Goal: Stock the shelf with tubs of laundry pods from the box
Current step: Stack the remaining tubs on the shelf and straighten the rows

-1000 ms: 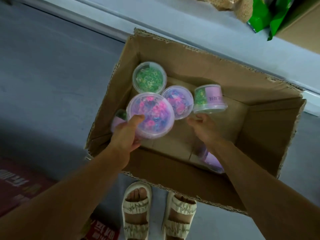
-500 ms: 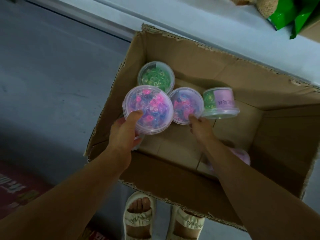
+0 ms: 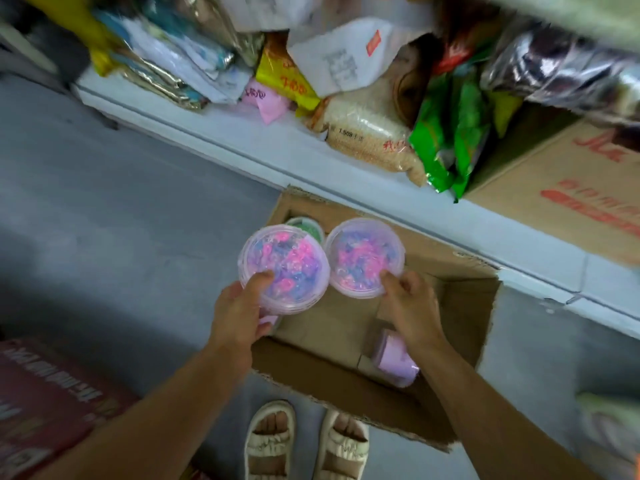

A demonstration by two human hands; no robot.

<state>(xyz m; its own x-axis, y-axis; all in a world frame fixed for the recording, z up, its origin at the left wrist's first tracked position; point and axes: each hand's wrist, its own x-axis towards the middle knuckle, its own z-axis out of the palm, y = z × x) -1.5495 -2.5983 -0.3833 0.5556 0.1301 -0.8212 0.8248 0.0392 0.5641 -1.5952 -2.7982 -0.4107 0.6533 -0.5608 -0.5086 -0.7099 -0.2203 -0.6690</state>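
My left hand (image 3: pixel 239 313) grips a clear tub of pink and purple laundry pods (image 3: pixel 284 265), thumb on its lid, held above the open cardboard box (image 3: pixel 460 327). My right hand (image 3: pixel 412 310) grips a second pink and purple tub (image 3: pixel 363 254) beside the first, also lifted over the box. A green-pod tub (image 3: pixel 306 226) stays in the box's far left corner, mostly hidden by the held tubs. A tub with a purple label (image 3: pixel 394 358) lies on its side in the box, under my right wrist. The white shelf (image 3: pixel 263 143) runs just behind the box.
The shelf holds packed goods: a rice bag (image 3: pixel 370 140), green packets (image 3: pixel 450 133), yellow and white bags, and a brown carton (image 3: pixel 568 188) at right. A red carton (image 3: pixel 48 403) lies on the grey floor at left. My sandalled feet (image 3: pixel 304 441) stand against the box's near edge.
My right hand took hold of the second pink tub and lifted it out. Both tubs rose above the box. The view tilted up and the stocked shelf came into sight.
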